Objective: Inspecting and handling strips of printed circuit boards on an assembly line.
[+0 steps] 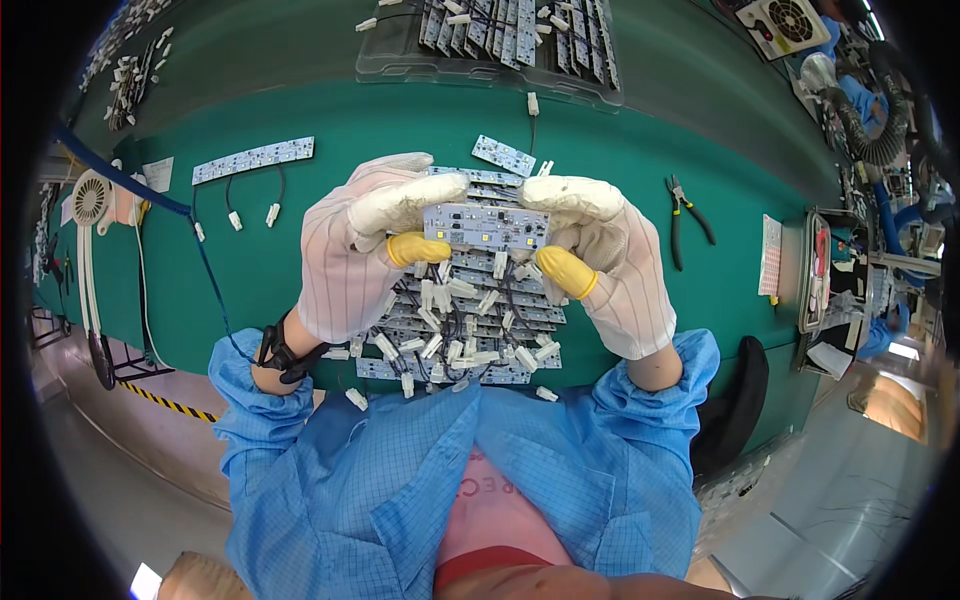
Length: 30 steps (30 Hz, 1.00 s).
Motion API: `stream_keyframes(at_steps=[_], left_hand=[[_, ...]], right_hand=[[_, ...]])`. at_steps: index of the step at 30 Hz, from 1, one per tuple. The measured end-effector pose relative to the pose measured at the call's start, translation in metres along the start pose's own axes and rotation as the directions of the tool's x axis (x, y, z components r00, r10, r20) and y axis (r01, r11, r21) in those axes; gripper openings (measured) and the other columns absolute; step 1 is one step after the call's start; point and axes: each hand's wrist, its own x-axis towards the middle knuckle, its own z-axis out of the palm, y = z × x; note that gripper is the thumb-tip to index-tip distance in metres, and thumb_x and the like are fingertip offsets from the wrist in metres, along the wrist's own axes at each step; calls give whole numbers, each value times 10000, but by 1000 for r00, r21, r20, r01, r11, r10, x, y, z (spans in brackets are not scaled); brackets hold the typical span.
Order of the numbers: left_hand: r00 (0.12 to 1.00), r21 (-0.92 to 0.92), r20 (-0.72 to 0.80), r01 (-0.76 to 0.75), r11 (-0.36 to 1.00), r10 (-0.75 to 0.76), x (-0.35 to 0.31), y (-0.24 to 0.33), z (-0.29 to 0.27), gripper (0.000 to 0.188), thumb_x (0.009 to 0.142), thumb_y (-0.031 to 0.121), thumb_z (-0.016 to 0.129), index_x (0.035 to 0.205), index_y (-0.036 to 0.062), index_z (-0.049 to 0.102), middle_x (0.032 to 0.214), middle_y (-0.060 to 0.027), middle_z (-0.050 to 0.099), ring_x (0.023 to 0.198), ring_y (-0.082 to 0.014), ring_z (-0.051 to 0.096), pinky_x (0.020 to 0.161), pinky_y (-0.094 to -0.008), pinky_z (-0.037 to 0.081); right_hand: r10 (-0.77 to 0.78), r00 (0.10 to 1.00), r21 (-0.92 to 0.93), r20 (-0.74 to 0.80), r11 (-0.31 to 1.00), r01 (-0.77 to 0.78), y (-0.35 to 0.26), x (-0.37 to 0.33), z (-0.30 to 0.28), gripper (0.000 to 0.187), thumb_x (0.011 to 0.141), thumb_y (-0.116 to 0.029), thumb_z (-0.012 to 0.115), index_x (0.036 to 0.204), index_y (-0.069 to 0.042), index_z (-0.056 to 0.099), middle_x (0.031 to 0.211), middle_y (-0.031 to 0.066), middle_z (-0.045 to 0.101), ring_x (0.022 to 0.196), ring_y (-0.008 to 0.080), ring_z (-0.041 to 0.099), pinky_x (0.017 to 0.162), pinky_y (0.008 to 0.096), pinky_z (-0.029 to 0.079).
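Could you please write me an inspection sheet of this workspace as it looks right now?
Surface: green bench mat, mostly bare at the left.
Job's things: small LED board held up by both ends; stack of similar boards with white connectors beneath it.
Clutter: long LED strip, loose board, pliers, clear tray of boards.
Hands: left hand and right hand, both in white gloves with yellow fingertip covers, pinch the board.
Cables: blue cord across the mat to a black wrist strap; short black leads on the boards.
Surroundings: white fan at left, crowded bench at right.
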Motion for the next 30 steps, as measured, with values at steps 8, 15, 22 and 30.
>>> stream_keyframes(at_steps=[8,15,22,30], left_hand=[[997,-27,18,70,997,-69,2,8,1,446,707,271,771,1071,32,673,1014,-126,667,997,-277,619,854,-346,487],[988,-88,45,150,985,-146,0,15,2,396,741,247,740,1066,35,657,1046,-124,644,947,-276,621,820,-345,486],[911,487,405,-284,826,75,-10,-1,-16,453,701,47,633,1147,15,560,1045,-117,582,948,-337,552,886,-421,405],[987,191,81,122,974,-139,16,0,-25,306,757,-36,667,1046,66,667,1197,-127,601,885,-255,656,735,-325,539]], right_hand=[[-60,998,-20,-28,998,60,1,-2,1,595,772,-299,774,1194,34,518,818,52,605,640,86,551,579,198,447],[56,998,-26,42,998,-55,-18,-1,1,508,845,-330,691,1161,31,525,821,57,608,618,89,555,574,211,467],[213,947,256,240,927,-273,14,8,-14,433,901,-393,609,1022,14,530,754,39,610,567,78,572,510,192,469],[82,997,12,-8,997,-82,-1,14,4,422,861,-186,647,1205,-4,484,862,73,616,642,95,575,547,203,474]])
